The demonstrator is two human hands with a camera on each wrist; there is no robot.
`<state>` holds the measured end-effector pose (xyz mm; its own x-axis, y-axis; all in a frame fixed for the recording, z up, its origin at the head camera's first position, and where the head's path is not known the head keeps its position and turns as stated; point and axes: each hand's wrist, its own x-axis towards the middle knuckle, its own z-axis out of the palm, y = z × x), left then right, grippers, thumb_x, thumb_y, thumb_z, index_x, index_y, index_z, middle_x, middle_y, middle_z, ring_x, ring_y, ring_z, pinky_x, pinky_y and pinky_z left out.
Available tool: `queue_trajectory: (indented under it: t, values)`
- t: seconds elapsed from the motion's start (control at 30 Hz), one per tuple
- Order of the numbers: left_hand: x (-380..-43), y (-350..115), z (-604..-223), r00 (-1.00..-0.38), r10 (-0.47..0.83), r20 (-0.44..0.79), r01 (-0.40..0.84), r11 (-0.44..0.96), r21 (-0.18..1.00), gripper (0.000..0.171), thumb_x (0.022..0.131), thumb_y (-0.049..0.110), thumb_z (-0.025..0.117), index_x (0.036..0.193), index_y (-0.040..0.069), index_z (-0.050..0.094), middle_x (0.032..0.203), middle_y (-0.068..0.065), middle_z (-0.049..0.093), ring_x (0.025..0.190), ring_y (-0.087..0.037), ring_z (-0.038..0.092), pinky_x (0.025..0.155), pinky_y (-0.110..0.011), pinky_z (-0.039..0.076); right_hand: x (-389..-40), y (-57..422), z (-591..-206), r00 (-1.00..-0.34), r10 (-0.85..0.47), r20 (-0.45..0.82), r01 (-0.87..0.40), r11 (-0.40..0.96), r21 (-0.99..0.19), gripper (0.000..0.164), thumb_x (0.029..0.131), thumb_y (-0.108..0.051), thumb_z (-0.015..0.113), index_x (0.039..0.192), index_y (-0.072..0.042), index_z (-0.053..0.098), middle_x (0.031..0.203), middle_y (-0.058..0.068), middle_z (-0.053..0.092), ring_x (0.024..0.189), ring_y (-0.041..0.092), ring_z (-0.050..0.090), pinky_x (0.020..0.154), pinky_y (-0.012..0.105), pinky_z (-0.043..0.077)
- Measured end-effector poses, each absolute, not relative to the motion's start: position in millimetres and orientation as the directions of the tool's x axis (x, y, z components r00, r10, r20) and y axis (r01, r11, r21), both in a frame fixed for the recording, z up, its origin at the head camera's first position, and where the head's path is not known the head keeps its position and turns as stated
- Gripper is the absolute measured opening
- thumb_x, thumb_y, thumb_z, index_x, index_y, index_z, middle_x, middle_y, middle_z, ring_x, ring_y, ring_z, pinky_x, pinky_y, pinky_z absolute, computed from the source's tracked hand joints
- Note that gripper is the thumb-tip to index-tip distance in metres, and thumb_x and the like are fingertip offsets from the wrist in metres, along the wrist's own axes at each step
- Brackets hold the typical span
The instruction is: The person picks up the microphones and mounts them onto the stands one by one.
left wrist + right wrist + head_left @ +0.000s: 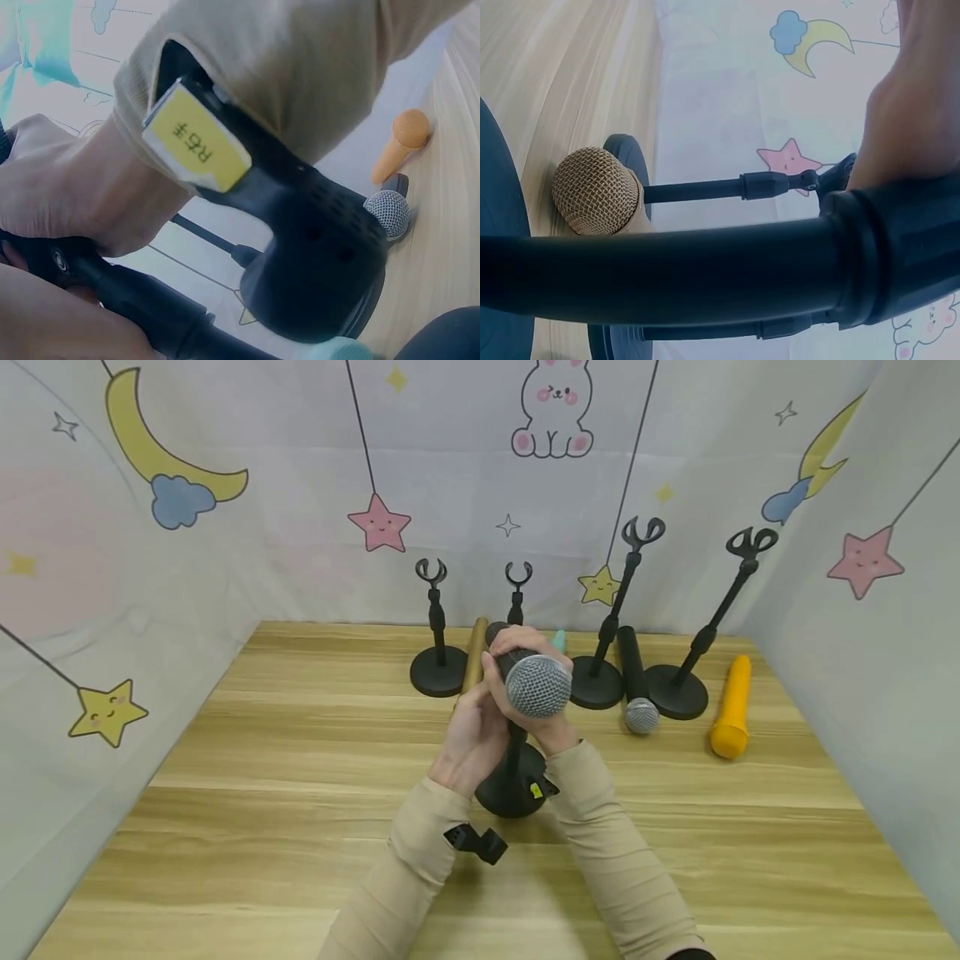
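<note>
Head view — fingers (527,638) grip a microphone (538,687) — round, metal-meshed.

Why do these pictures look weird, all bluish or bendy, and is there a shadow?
Head view: even light, with a soft shadow on the table between the arms; left wrist view: bluish, the orange mic looking paler; right wrist view: the close pole looks huge and slightly bowed, perhaps from the lens.
</note>
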<state>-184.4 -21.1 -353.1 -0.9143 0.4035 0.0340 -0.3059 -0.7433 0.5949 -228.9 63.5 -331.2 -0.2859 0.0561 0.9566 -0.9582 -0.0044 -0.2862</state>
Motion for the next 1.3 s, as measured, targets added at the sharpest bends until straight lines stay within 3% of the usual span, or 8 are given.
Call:
queue_trajectory:
  t: [0.3,0.47,0.63,0.83,0.9,1.1,1.3]
  values:
    - [-186,-22,-355,-0.914,0.404,0.029,-0.28,-0.682,0.675,0.041,0.094,0.038,0.039,0.131,0.02,0.04,0.135,0.01,0.037,0.13,-0.01,0.025,0.111,-0.034,0.005,-228,65,-331,-0.277,0.041,0.96,-0.961,0.016,-0.278,0.007,0.072,0.0,0.063,0.075,0.003,0.057,0.072,0.012,0.06,0.072,0.017,0.059,0.072,0.033,0.05]
    - [-189,-22,-358,-0.91,0.414,0.019,-0.298,-0.687,0.663,0.041,0.094,0.035,0.042,0.132,0.019,0.04,0.134,0.009,0.038,0.127,-0.009,0.028,0.11,-0.032,0.007,-228,68,-332,-0.269,0.017,0.963,-0.963,0.011,-0.269,0.009,0.072,0.0,0.063,0.076,0.004,0.056,0.073,0.013,0.06,0.07,0.019,0.059,0.07,0.031,0.05]
    - [-191,-22,-362,-0.922,0.386,-0.024,-0.317,-0.718,0.62,0.042,0.091,0.033,0.048,0.129,0.016,0.043,0.125,0.007,0.045,0.114,-0.008,0.04,0.107,-0.027,0.017,-228,70,-334,-0.292,0.015,0.956,-0.956,-0.008,-0.292,0.01,0.073,-0.002,0.063,0.077,0.003,0.055,0.074,0.014,0.06,0.07,0.019,0.059,0.069,0.031,0.051]
    - [-191,-23,-364,-0.938,0.335,-0.093,-0.305,-0.666,0.681,0.051,0.083,0.044,0.059,0.126,0.019,0.048,0.123,0.006,0.048,0.105,-0.006,0.048,0.101,-0.024,0.029,-227,71,-334,-0.324,0.015,0.946,-0.945,0.026,-0.325,0.009,0.075,-0.003,0.062,0.078,0.003,0.056,0.075,0.013,0.062,0.072,0.016,0.062,0.07,0.031,0.052]
    - [-192,-24,-363,-0.922,0.375,-0.097,-0.338,-0.658,0.673,0.048,0.083,0.048,0.055,0.122,0.021,0.05,0.121,0.007,0.049,0.106,-0.005,0.047,0.103,-0.024,0.026,-227,71,-334,-0.321,0.011,0.947,-0.946,0.038,-0.321,0.009,0.075,-0.004,0.062,0.078,0.002,0.057,0.075,0.013,0.062,0.072,0.015,0.062,0.07,0.031,0.052]
    - [-210,-30,-350,-0.844,0.531,-0.078,-0.503,-0.73,0.462,0.037,0.083,0.048,0.056,0.103,0.017,0.06,0.1,0.007,0.058,0.095,-0.005,0.053,0.081,-0.017,0.041,-230,71,-335,-0.312,0.006,0.95,-0.947,0.082,-0.311,0.011,0.075,-0.008,0.064,0.078,0.0,0.058,0.077,0.012,0.064,0.075,0.016,0.063,0.073,0.032,0.052]
    - [-219,-26,-335,-0.818,0.569,-0.083,-0.528,-0.684,0.503,0.036,0.08,0.051,0.058,0.1,0.021,0.055,0.102,0.008,0.053,0.098,-0.008,0.049,0.086,-0.021,0.041,-229,71,-333,-0.324,0.003,0.946,-0.937,0.135,-0.322,0.013,0.075,-0.012,0.063,0.076,-0.001,0.057,0.076,0.01,0.065,0.075,0.016,0.063,0.075,0.031,0.052]
